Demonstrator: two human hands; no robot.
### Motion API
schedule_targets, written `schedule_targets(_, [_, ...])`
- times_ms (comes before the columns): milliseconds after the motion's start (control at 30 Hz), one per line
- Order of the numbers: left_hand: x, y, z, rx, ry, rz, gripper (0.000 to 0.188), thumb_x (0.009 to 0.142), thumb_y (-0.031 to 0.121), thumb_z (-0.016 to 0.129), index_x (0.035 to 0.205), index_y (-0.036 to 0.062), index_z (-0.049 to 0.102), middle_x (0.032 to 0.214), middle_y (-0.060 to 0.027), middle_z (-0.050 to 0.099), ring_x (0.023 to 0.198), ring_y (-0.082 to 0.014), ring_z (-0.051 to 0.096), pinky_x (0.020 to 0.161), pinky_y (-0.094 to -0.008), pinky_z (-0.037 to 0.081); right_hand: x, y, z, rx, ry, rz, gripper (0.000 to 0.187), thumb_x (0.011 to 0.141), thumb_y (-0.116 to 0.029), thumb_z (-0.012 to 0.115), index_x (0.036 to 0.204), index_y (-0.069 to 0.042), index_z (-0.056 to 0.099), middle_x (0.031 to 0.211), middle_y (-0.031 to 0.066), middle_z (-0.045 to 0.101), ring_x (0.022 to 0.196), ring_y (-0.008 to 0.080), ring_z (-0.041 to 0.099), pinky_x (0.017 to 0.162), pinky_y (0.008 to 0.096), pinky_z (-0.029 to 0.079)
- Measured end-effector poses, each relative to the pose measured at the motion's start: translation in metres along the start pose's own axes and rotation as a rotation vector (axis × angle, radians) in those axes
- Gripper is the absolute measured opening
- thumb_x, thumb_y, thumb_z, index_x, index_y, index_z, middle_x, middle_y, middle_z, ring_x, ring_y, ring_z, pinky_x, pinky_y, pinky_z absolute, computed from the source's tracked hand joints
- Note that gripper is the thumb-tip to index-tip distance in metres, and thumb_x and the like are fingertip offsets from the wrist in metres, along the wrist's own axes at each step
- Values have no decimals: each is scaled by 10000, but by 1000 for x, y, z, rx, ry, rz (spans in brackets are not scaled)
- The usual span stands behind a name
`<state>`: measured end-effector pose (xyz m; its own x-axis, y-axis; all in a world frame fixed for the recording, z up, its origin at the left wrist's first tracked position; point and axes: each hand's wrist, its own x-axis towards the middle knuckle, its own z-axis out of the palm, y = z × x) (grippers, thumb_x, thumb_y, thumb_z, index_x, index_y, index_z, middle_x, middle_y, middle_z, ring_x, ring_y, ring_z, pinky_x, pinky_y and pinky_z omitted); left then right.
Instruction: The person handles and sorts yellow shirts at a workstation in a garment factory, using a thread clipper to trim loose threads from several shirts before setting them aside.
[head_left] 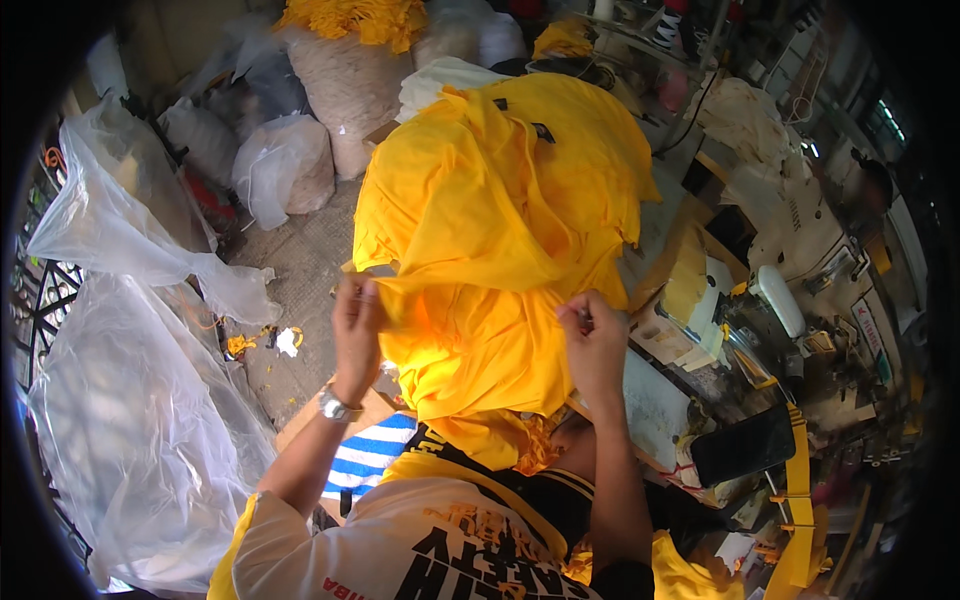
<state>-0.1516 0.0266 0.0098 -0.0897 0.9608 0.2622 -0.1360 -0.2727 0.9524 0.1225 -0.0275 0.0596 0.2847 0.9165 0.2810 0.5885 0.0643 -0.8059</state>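
Note:
A large heap of yellow garments (590,130) lies in front of me, with two small dark tags showing on its top. From its near side a loose yellow garment (470,270) stretches between my hands and drapes toward my lap. My left hand (358,312), with a watch at the wrist, is closed on the left end of this garment; its fingertips are slightly blurred. On the opposite end, my right hand (595,330) pinches the edge between thumb and curled fingers. Folds hide how the lower part of the garment lies.
Clear plastic sheeting (150,400) hangs at the left. Stuffed sacks (350,90) stand at the back left. To the right is a sewing machine (800,230), a cardboard box (690,300) and a dark phone (742,445) on a holder. Yellow scraps (240,345) litter the floor.

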Motion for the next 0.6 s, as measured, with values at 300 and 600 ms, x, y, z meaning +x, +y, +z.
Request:
schedule_targets(300, [83,64,-191,1115,93,381,251,763,-66,506,949,27,648,810,-132,646,747,-276,646,678,-333,490,-14,-48,-115,-399,812,-403,62,963,-54,523,978,0,549,899,107,580,788,218,588,710,323,484])
schedule_targets(600, [278,264,-162,785,428,1060,91,817,102,632,856,34,679,771,-70,666,717,-164,620,647,-297,487,-216,28,-187,-772,116,315,68,912,-47,524,898,14,552,774,187,523,734,361,525,708,381,436])
